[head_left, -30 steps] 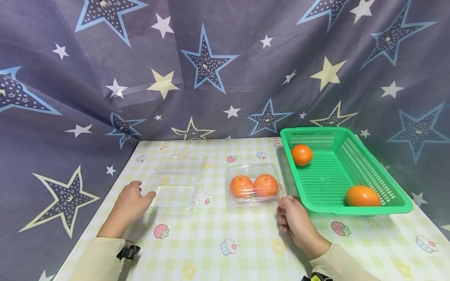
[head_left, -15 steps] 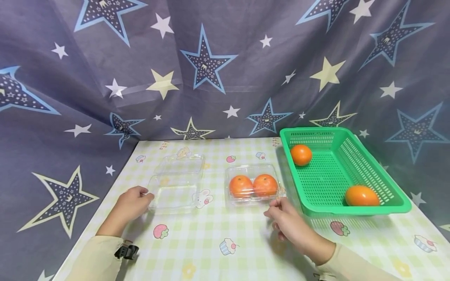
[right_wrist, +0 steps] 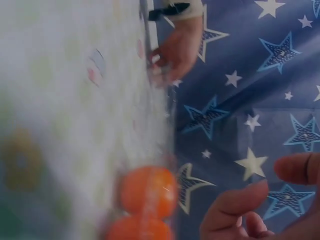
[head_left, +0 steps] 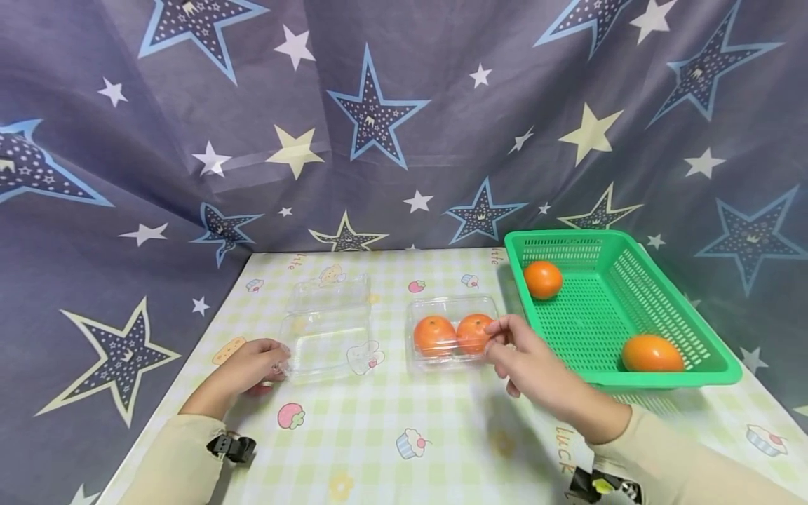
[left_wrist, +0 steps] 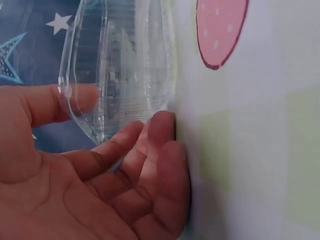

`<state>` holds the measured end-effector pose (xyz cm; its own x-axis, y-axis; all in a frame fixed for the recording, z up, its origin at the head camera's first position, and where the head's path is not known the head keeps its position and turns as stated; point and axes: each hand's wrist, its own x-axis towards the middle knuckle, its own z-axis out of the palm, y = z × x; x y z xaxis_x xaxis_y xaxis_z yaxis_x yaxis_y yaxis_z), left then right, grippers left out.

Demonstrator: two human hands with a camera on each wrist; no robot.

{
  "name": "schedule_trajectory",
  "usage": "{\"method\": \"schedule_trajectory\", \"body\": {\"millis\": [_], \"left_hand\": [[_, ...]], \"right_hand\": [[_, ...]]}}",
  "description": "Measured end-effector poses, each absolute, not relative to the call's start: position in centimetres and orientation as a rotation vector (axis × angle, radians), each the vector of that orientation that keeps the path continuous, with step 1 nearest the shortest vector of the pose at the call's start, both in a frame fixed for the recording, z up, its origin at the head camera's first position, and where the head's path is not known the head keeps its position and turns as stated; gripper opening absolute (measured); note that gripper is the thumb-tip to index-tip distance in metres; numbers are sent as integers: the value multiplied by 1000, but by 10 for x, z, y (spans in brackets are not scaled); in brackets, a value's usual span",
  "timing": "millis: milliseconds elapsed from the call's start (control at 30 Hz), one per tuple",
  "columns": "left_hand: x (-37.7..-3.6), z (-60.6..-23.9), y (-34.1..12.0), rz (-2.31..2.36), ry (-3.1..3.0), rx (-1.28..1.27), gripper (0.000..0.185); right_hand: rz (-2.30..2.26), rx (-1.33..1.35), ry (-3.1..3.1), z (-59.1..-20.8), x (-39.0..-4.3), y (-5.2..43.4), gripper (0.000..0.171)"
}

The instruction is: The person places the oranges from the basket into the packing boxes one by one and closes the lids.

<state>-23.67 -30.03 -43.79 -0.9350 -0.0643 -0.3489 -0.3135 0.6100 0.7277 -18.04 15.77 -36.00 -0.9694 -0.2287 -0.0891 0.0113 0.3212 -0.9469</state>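
At the left of the table lies a clear plastic clamshell container (head_left: 328, 351), its lid (head_left: 330, 293) folded back behind it. My left hand (head_left: 255, 365) is at its left end. In the left wrist view the thumb (left_wrist: 65, 102) reaches over the container's rim while the curled fingers (left_wrist: 160, 155) meet the wall from outside, low by the cloth. In the middle, a second clear plastic box (head_left: 419, 308) holds two oranges (head_left: 434, 335). My right hand (head_left: 530, 361) hovers at its right front corner, overlapping one orange in the head view. The right wrist view shows its thumb and forefinger apart, holding nothing.
A green perforated basket (head_left: 631, 379) stands at the right, with one orange (head_left: 543, 280) at its back left and another (head_left: 653, 353) at its front right. A checked cloth (head_left: 353, 442) covers the table. A star-patterned curtain (head_left: 391, 196) hangs behind and around it.
My left hand has moved right, and the open container has shifted slightly right with it. My right hand drew off the filled box's corner, then rose over its right front side.
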Motion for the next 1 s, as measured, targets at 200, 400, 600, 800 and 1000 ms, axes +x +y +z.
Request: {"method": "schedule_trajectory", "body": {"millis": [200,400,600,800,1000], "left_hand": [[-237,-442,-304,1286,2470,-326,49],[-238,-442,-303,1323,2450,-347,41],[-237,-440,-295,1290,2469,-326,38],[-237,-441,-297,1311,2458,-308,40],[-235,-442,-300,1385,2428,-306,40]], "right_hand": [[-1699,-291,2465,-338,-198,171,39],[-1656,-307,2522,-321,-226,188,38],[-1652,-251,2558,-316,-259,208,39],[-1568,-172,2597,-312,-281,220,43],[-1497,-134,2642,-316,-303,230,43]]}}
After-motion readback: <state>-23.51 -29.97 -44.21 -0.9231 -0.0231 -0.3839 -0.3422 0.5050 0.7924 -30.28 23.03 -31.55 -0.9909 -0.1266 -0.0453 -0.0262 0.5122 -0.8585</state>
